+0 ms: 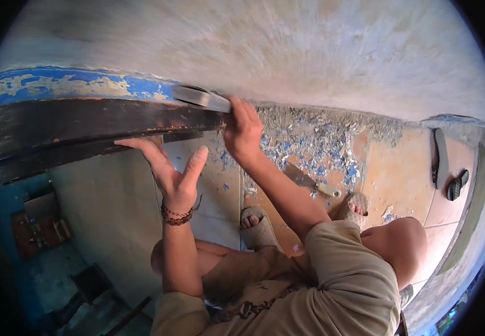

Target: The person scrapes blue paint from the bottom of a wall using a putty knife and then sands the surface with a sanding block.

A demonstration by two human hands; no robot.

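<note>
My right hand (243,131) is closed around the end of a long grey hand tool (213,102); its exact kind is hard to make out. The tool's far end lies against a strip of flaking blue paint (85,87) along the wall, just above a dark wooden frame (85,120). My left hand (174,178) is open, thumb and fingers apart, with its fingertips at the frame's lower edge. It holds nothing. A wide-bladed scraper with a pale handle (327,190) rests on the tiles beneath my right forearm.
Blue and whitish paint flakes (321,140) cover the tiled floor along the wall (309,50). Dark sandals (439,159) lie at the right. My sandalled feet (259,227) are close to the scraper. A dim room with a brown wooden item (40,227) shows at the lower left.
</note>
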